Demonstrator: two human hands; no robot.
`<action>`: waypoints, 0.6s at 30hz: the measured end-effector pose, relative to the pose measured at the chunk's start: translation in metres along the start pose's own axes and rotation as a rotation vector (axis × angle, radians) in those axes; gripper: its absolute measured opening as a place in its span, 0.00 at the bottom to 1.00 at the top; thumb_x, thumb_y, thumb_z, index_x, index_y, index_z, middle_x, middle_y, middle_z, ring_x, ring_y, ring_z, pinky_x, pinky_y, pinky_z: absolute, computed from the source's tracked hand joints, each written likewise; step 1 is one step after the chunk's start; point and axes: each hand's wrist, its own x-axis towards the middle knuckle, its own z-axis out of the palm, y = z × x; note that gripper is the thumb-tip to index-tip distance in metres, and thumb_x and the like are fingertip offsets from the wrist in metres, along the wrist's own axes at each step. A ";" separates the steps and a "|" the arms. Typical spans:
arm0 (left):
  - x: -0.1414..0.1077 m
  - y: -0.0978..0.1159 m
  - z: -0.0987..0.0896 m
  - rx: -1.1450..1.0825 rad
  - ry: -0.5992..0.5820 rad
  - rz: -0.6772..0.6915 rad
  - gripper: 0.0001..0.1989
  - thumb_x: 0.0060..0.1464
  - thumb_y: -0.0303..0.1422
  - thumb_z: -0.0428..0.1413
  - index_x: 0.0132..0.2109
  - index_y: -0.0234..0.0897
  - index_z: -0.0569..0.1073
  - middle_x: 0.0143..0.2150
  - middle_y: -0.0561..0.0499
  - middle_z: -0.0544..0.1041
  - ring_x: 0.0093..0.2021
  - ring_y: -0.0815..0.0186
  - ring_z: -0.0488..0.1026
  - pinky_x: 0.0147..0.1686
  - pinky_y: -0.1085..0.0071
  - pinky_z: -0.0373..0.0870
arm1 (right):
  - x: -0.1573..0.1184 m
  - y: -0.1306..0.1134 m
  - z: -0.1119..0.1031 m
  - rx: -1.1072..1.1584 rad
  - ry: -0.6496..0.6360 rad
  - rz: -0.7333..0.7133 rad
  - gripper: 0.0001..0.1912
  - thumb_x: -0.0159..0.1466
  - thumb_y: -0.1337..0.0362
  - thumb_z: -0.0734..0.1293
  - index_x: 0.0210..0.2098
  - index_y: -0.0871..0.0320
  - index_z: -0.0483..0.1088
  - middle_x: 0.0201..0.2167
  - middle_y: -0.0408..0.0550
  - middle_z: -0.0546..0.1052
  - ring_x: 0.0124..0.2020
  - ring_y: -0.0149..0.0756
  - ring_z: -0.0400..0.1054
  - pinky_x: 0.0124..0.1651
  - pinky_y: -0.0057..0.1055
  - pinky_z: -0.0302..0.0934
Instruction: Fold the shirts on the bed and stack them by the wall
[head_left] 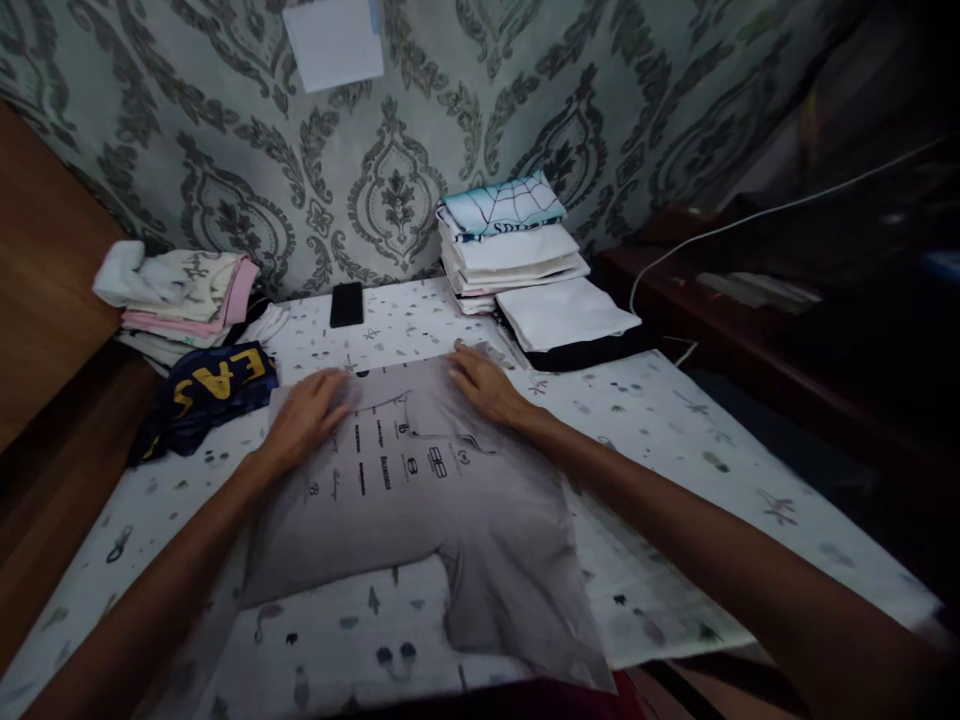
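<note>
A grey T-shirt [352,540] with small dark logos and lettering lies spread across the table, one sleeve toward me. Its outer edges look blurred and partly see-through. On its far left part rests my left hand [307,415], fingers stretched forward and slightly apart. My right hand [487,385] lies near the shirt's far right edge, palm down, with its fingers extended. Neither hand is closed around the cloth. Wrinkles and a raised fold run through the fabric between the hands.
A patterned cloth [652,450] covers the table. Folded clothes [510,250] are stacked at the back right, beside a white folded garment [566,315]. Another clothes pile [187,300] and a navy garment [217,390] lie left. A black phone [346,304] is near the wall.
</note>
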 end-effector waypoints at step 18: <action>0.012 0.070 -0.006 -0.082 -0.123 0.377 0.15 0.68 0.36 0.45 0.55 0.38 0.70 0.55 0.43 0.74 0.54 0.58 0.68 0.55 0.58 0.67 | -0.032 -0.005 -0.006 -0.153 -0.148 -0.071 0.40 0.66 0.38 0.60 0.70 0.52 0.55 0.73 0.52 0.51 0.73 0.54 0.39 0.73 0.49 0.36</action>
